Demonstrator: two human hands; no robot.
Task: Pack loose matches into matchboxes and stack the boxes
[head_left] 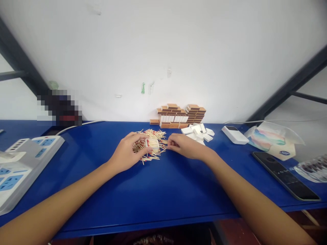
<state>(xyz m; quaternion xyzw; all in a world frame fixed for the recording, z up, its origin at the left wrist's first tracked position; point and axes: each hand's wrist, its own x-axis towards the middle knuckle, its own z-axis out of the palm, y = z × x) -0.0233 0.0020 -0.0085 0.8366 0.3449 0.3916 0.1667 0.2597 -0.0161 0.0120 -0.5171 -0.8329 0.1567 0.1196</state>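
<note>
Blue table (163, 190) against white wall (163, 44), my left hand (127, 153) gripping a filled match tray (152, 144), right hand (185, 146) curled, pinching loose matches (153, 136), red-tipped.

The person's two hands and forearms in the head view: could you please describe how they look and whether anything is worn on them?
Both the left hand and the right hand are bare, with no gloves, rings or watch visible. The forearms are uncovered right up to the bottom edge of the picture, so no sleeves show. No bracelets, markings or bandages can be seen on either wrist.
</note>
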